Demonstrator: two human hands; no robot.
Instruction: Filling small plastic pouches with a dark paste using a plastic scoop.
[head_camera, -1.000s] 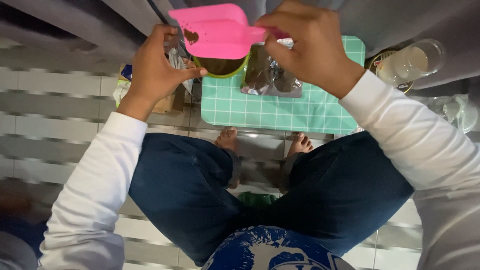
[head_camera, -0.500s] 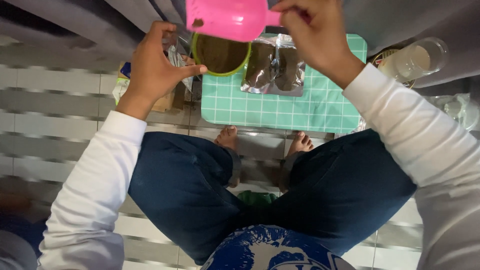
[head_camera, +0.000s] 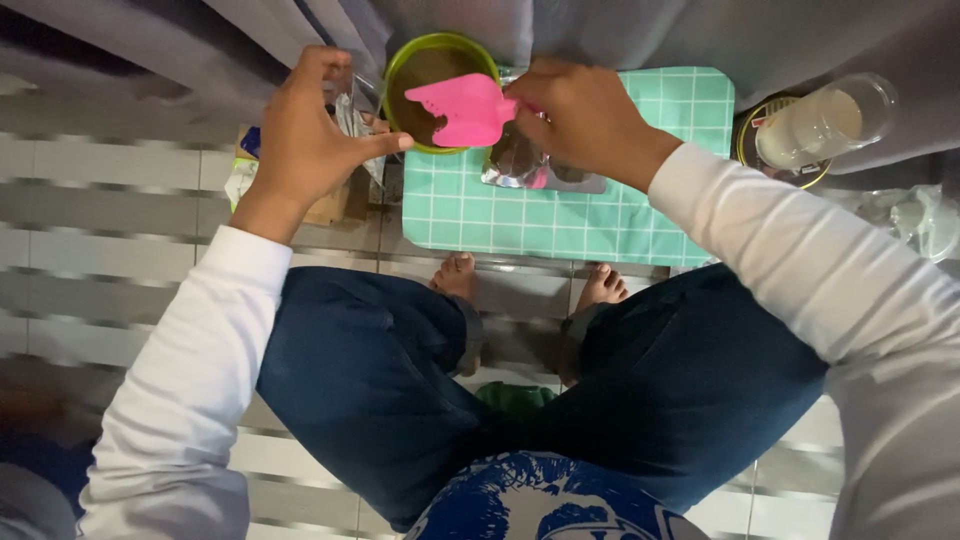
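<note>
A matt pink plastic spatula (head_camera: 465, 108) over a glossy green plastic bowl (head_camera: 400, 70), beside shiny foil pouches (head_camera: 520, 165) on a smooth checked mat (head_camera: 600, 215); clear glass jar (head_camera: 825, 122) nearby.

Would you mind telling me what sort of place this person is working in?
Probably a home floor used as a makeshift kitchen: grey curtains, striped floor tiles, and a low green checked mat bearing a green bowl of brown mixture.
</note>
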